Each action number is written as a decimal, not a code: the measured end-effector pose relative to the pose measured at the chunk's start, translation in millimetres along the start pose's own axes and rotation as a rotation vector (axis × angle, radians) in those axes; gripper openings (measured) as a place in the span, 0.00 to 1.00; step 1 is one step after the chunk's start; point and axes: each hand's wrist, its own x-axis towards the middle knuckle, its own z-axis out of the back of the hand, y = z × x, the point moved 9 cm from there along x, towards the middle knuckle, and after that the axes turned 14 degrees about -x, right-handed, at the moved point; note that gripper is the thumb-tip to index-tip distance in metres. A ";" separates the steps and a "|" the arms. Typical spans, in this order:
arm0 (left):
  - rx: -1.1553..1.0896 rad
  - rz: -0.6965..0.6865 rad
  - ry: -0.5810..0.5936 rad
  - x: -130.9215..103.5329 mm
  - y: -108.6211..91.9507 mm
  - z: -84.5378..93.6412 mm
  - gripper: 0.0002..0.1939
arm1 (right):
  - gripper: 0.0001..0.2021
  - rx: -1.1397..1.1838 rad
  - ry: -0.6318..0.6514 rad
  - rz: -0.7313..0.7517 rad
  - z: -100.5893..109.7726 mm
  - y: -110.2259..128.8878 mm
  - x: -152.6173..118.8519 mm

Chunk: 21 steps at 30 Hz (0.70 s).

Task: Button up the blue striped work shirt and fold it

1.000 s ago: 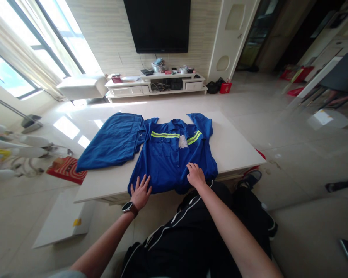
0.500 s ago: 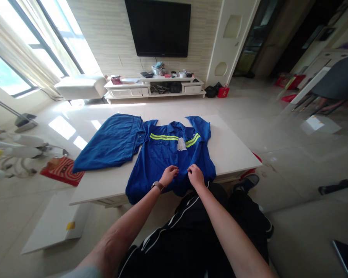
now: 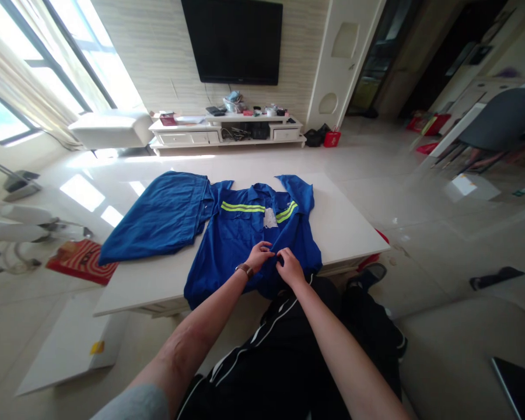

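A blue jacket (image 3: 236, 245) with yellow-green stripes lies spread on the white table (image 3: 345, 227), collar away from me, its lower part hanging over the near edge. My left hand (image 3: 259, 256) pinches the jacket's front edge near the middle. Close beside it, my right hand (image 3: 289, 267) grips the other front edge, fingers bent together. The two hands nearly touch. A pale patch (image 3: 270, 218) shows inside the jacket's opening below the collar. Folded blue trousers (image 3: 157, 219) lie to the left of the jacket, reaching over the table's left side.
Beyond the table stands a low white TV cabinet (image 3: 188, 137) with small items on it. A red bag (image 3: 83, 261) is on the floor at left, near a white box (image 3: 70, 344). A grey sofa (image 3: 455, 344) with a dark device (image 3: 518, 388) is at right.
My hands have come closer together, bringing the jacket's two front edges nearer each other. The whole view has shifted slightly.
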 end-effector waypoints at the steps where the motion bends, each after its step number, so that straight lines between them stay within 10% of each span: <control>1: 0.014 -0.046 -0.013 -3.5 -5.8 3.2 0.25 | 0.12 0.022 0.013 -0.001 -2.2 2.3 1.1; 7: 0.369 -0.437 0.153 -37.3 -39.1 -17.6 0.36 | 0.23 0.150 0.053 0.003 -9.8 1.7 3.7; 14: 0.524 -0.448 0.357 -55.9 -30.5 -35.3 0.38 | 0.24 0.077 0.049 0.023 -7.5 -2.6 1.0; 21: 0.124 -0.076 -0.025 -4.8 -8.8 -5.4 0.09 | 0.13 -0.075 0.011 -0.048 3.3 1.4 1.2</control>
